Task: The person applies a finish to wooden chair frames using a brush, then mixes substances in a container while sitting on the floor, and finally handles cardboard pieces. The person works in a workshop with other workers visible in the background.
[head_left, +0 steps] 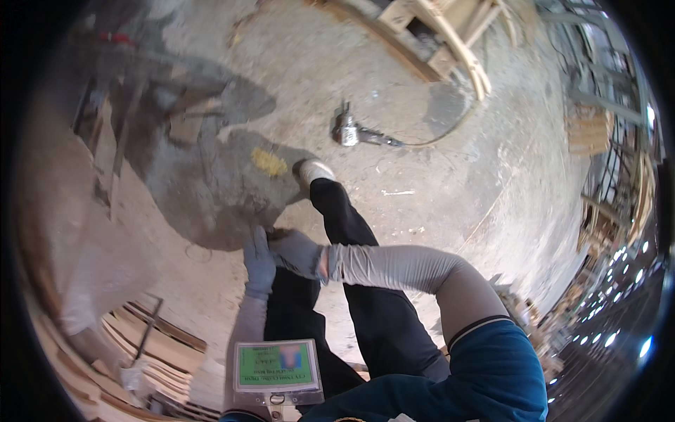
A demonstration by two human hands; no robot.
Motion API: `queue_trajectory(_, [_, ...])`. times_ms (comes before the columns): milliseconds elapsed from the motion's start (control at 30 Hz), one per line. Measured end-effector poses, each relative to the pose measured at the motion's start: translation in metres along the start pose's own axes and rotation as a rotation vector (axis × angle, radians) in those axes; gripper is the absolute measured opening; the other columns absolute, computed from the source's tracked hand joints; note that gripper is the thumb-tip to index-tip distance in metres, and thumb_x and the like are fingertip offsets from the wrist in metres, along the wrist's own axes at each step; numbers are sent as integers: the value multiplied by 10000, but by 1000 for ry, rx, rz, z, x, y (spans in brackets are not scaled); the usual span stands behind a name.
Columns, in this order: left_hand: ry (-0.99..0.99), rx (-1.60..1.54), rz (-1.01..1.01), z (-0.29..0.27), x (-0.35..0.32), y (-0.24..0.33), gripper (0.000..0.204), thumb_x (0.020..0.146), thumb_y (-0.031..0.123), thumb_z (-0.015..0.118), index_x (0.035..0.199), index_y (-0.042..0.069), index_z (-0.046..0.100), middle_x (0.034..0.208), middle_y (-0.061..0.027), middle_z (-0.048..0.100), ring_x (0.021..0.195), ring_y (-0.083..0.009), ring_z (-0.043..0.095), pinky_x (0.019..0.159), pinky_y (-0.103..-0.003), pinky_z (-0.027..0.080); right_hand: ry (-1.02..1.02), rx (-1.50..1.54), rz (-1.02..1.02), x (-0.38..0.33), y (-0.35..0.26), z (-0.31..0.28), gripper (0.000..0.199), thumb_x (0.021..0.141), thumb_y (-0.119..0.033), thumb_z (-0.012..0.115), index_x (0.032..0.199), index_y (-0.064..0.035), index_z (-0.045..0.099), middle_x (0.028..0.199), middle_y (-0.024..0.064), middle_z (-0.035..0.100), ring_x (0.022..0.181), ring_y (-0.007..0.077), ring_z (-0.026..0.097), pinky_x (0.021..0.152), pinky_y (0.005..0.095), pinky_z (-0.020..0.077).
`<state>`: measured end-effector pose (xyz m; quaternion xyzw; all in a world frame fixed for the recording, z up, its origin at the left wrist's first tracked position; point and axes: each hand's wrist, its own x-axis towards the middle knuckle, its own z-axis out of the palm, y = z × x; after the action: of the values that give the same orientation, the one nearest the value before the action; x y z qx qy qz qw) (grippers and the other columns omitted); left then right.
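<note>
Both my hands wear grey gloves and come together in front of my legs. My left hand (259, 266) points up from the lower edge, fingers pressed together. From the right, my right hand (297, 253) reaches across with curled fingers that meet the left ones. A small dark patch shows at their fingertips; whatever they hold there is too hidden to name. On the concrete floor beyond lies a metal power tool (347, 133) with a dark handle, joined to a hose (450, 132). My shoe (316, 171) stands between the tool and my hands.
A wooden frame (443, 60) stands at the top, with the hose running beside it. Stacked wooden pieces (151, 344) lie at lower left by a plastic sheet (105, 260). Yellowish debris (268, 162) lies on the floor. Racks and a wood stack (589, 131) line the right.
</note>
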<state>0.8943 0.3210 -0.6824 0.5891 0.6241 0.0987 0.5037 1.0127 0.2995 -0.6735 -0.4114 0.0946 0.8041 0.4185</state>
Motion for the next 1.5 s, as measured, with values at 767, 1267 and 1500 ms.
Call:
queue_trajectory(767, [-43, 670, 591, -124, -259, 270, 317, 922, 288, 349, 862, 44, 543, 756, -201, 577, 699, -391, 557, 600, -469, 423, -25, 288, -442, -385, 26, 200, 247, 922, -231, 435, 1124, -123, 529, 1053, -12, 565, 925, 97, 519, 829, 224, 401])
queue_trajectory(1267, [312, 278, 370, -153, -308, 333, 338, 899, 357, 418, 904, 38, 530, 794, -207, 600, 746, -372, 587, 638, -438, 453, -158, -365, -320, -480, -60, 220, 319, 890, -138, 477, 1200, -68, 501, 1176, 60, 533, 1002, 150, 543, 835, 272, 450])
queue_trajectory(1500, [167, -492, 243, -172, -308, 372, 409, 821, 234, 583, 1158, 40, 454, 1112, -125, 546, 978, -250, 536, 741, -348, 462, -127, -394, -323, -457, -129, 199, 227, 876, -285, 517, 1028, -129, 581, 787, -2, 570, 633, 91, 535, 526, 212, 431])
